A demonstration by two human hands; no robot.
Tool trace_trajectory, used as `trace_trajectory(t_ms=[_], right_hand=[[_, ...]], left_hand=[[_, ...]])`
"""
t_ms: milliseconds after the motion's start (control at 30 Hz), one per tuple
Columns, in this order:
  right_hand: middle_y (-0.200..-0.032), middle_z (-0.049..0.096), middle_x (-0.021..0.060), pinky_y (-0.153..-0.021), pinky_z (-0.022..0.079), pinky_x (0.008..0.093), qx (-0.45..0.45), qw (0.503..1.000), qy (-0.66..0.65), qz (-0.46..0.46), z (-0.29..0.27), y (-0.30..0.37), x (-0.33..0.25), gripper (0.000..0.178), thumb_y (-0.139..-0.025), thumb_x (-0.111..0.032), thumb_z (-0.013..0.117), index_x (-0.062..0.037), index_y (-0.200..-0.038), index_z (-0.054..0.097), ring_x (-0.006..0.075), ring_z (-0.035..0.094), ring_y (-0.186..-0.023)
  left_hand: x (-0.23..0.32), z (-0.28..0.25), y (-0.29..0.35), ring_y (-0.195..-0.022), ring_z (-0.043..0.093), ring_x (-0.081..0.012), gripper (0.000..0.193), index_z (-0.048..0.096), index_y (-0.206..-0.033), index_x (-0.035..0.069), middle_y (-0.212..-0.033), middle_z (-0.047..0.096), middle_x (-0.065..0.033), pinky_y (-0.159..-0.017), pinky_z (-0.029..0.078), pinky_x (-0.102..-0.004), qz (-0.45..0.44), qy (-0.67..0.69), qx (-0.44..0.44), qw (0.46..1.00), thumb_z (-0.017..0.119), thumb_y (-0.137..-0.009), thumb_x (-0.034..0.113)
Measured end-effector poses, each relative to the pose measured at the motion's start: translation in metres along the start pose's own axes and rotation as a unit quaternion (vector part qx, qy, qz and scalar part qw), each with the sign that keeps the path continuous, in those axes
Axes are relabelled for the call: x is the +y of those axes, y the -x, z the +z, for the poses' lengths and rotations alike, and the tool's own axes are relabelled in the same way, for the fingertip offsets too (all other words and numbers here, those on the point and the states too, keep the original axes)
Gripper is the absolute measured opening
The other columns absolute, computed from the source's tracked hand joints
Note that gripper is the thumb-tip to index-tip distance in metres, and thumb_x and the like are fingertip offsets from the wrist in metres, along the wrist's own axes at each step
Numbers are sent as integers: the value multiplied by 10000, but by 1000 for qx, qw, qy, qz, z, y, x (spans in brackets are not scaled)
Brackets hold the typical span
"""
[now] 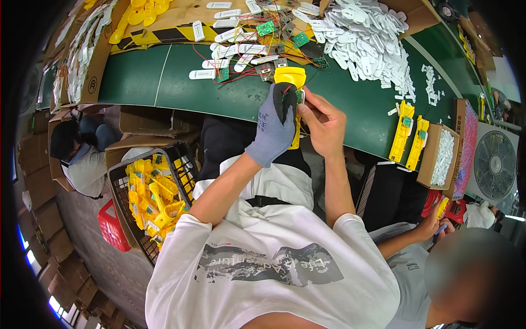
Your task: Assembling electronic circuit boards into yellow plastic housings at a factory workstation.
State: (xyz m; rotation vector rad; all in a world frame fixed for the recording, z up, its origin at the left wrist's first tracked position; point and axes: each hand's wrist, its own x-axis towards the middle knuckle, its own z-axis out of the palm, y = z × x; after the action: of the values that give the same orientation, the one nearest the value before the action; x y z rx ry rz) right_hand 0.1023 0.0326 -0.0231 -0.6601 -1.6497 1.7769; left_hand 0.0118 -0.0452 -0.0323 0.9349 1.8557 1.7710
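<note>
My left hand (pixel 274 129), in a grey glove with black fingertips, is wrapped around a yellow plastic housing (pixel 290 77) held upright at the edge of the green table (pixel 164 82). My bare right hand (pixel 323 123) grips the same housing from the right, its fingertips at a small green circuit board (pixel 299 96) set in the housing. Red and black wires run from the housing up toward loose parts on the table.
White plastic pieces (pixel 367 38), green boards (pixel 267 28) and white strips (pixel 201 74) lie on the table. Two finished yellow housings (pixel 410 134) lie at right beside a cardboard box (pixel 441 156). A black crate of yellow housings (pixel 156 200) stands lower left. Another person (pixel 438 263) sits right; a fan (pixel 495 164) beyond.
</note>
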Motion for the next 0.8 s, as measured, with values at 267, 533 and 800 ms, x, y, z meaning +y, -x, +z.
trace_trajectory(t_ms=[267, 533, 800], right_hand=[[-1103, 597, 148, -789, 483, 219, -22, 1000, -12, -14, -5, -4, 4, 275, -813, 47, 599, 55, -1088, 594, 134, 588, -930], [-1082, 597, 204, -840, 461, 310, 47, 949, 255, -182, -7, 21, -25, 250, -769, -10, 618, 60, -1008, 604, 297, 613, -948], [-1028, 637, 165, -810, 476, 306, 112, 959, 209, -158, -7, 30, -36, 220, -798, -24, 605, 29, -1011, 625, 260, 628, -935]], left_hand=[[0, -3, -1, -761, 558, -294, 229, 486, -1017, 4, -887, 539, -159, -661, 458, -356, 30, -6, -4, 1000, 475, -789, -20], [4, 6, 6, -901, 563, -219, 291, 479, -1055, -16, -970, 526, -136, -766, 459, -306, 158, -64, -36, 985, 473, -769, -72], [26, 14, 9, -841, 563, -242, 232, 496, -1036, -6, -939, 546, -147, -740, 456, -325, 95, 55, -32, 993, 487, -805, -22]])
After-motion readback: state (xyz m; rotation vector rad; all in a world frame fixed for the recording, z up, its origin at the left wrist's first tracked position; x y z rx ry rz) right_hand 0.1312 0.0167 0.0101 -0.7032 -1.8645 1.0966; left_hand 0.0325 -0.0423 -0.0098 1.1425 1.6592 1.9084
